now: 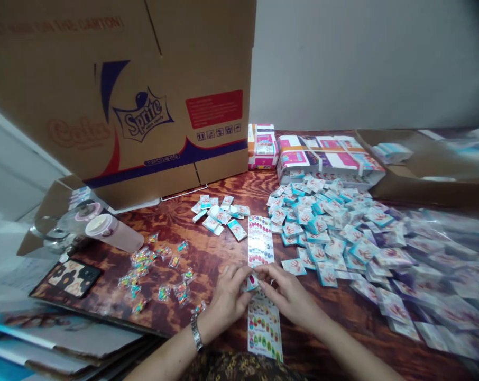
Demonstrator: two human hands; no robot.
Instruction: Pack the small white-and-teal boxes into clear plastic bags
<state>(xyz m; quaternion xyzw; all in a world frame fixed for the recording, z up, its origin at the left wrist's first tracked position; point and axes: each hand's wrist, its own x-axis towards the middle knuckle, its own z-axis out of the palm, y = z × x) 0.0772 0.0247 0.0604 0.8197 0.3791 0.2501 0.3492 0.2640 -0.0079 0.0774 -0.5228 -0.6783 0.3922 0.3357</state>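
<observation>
My left hand (229, 296), with a metal watch on its wrist, pinches a small white and blue box (250, 282) at the table's middle. The fingers of my right hand (281, 291) are bent against the box's right side; whether they grip it is hard to tell. Beneath both hands lies a long printed strip (260, 241) with rows of colourful egg pictures. A big heap of small white and blue boxes (322, 227) spreads to the right. A smaller group of such boxes (221, 214) lies beyond my left hand. Small clear packets of coloured candy (144, 259) are scattered at the left.
A large cardboard carton (164, 69) stands at the back left. Wrapped bundles (326, 153) and an open carton (433, 185) are at the back right. A tumbler (118, 233) and a flower-patterned phone (73, 278) lie at the left, above stacked flat cardboard (61, 338).
</observation>
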